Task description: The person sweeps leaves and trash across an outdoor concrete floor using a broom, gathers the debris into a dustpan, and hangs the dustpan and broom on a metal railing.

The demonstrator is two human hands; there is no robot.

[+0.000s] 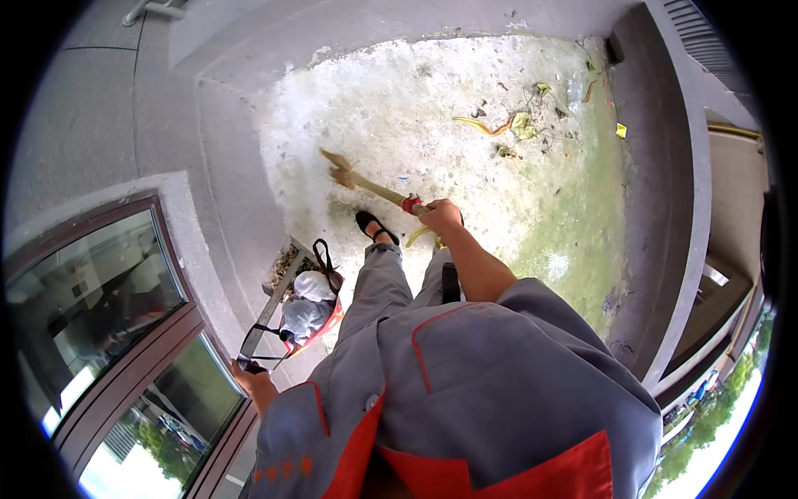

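Note:
A broom (378, 190) with a tan brush end and a red band reaches out over the pale, stained floor (374, 100). My right hand (442, 216) is wrapped round its handle, near the red band. At the lower left, my left hand (256, 384) is closed on the dark handle of a dustpan or carrier. Beside that handle stands a bag (335, 314) with red edges, with white and grey plastic (306, 316) inside it. Dry debris (283, 264) lies next to the bag.
Leaves (522, 126) and a long yellow-orange peel or leaf (475, 125) lie at the upper right, near a clear bottle (574, 90). A yellow scrap (621, 130) rests by the right wall (665, 166). Brown-framed windows (100, 291) stand on the left.

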